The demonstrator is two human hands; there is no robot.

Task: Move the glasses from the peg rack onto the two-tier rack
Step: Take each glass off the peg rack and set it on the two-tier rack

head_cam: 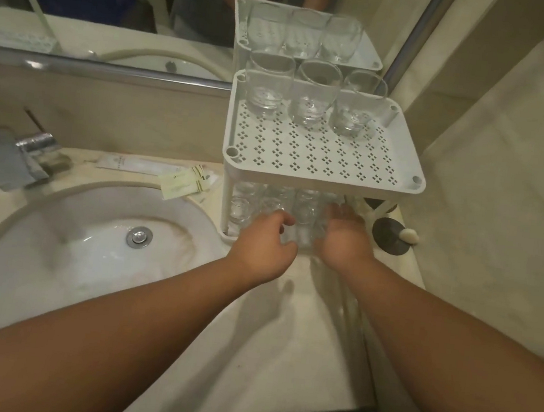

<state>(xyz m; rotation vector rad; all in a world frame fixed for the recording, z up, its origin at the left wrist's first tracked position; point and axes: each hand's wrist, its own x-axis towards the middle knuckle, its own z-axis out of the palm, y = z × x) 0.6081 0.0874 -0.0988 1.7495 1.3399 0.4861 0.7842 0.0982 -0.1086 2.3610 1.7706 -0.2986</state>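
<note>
Evidently, a placing step on the lower tier of the two-tier rack [321, 177] is in hand. Three glasses [313, 98] are stood on its upper tier; more are packed below. A glass [301, 234] is gripped between the left hand [264, 244] and right hand [345, 238], fingers curled. Release and withdrawal are called for next. Sachet [183, 184] lettering cannot be read.

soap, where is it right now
In the head view the soap sits at the right on a dark round dish, on the counter just right of the two-tier rack, near the right hand.
</note>
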